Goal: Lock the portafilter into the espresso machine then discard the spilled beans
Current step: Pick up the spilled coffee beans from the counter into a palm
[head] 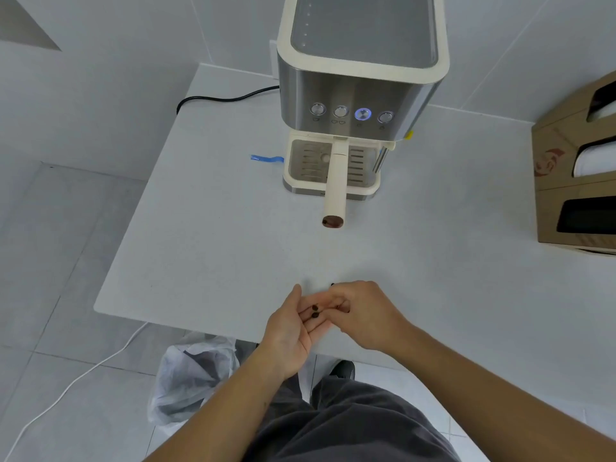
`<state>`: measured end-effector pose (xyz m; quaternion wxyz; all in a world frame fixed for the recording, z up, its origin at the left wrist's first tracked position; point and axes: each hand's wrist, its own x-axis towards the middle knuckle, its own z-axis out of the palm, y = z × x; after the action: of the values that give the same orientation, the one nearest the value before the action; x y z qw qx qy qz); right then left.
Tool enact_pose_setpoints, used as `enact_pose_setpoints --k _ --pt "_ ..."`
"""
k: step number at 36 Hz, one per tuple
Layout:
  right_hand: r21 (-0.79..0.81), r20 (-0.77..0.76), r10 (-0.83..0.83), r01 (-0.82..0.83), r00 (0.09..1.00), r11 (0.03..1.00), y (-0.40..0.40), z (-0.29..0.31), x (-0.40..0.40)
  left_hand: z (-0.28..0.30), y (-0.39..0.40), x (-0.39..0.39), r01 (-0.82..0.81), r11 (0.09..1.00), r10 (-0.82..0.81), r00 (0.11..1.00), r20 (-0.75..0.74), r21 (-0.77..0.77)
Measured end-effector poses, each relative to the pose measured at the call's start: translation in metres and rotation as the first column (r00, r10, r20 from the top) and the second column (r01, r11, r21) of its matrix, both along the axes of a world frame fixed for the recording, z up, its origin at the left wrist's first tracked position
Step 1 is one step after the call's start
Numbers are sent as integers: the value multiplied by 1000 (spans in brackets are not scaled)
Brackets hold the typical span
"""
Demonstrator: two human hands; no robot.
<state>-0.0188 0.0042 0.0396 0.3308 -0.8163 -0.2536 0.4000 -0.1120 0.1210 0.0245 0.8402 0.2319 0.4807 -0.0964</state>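
Observation:
The cream and steel espresso machine (360, 95) stands at the back of the white counter (206, 235). The portafilter (336, 185) sits in the machine, its cream handle pointing straight toward me. My left hand (290, 335) is palm-up near the counter's front edge and cups two dark coffee beans (315, 311) on its fingers. My right hand (363, 315) touches the left fingers, its fingertips pinched together beside the beans. One more dark bean (332, 285) peeks out on the counter just behind my right hand.
A bin lined with a clear plastic bag (190, 375) stands on the floor below the counter's front left edge. A cardboard dispenser box (573, 168) sits at the right. A black power cord (220, 98) and a strip of blue tape (265, 158) lie left of the machine.

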Motion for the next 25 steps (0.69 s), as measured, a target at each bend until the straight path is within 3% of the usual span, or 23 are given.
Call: enact_pose_setpoints --k 4,11,25 --pt "-61 96 -59 65 994 996 -9 -3 16 -2 3 -1 -20 1000 20 999 -30 -4" --pt "-179 134 -158 181 978 967 -34 -13 42 -4 7 -6 -32 999 32 998 -51 8" --pt "-293 132 -17 56 991 955 -26 -30 36 -8 14 -14 -42 999 44 995 -89 24"
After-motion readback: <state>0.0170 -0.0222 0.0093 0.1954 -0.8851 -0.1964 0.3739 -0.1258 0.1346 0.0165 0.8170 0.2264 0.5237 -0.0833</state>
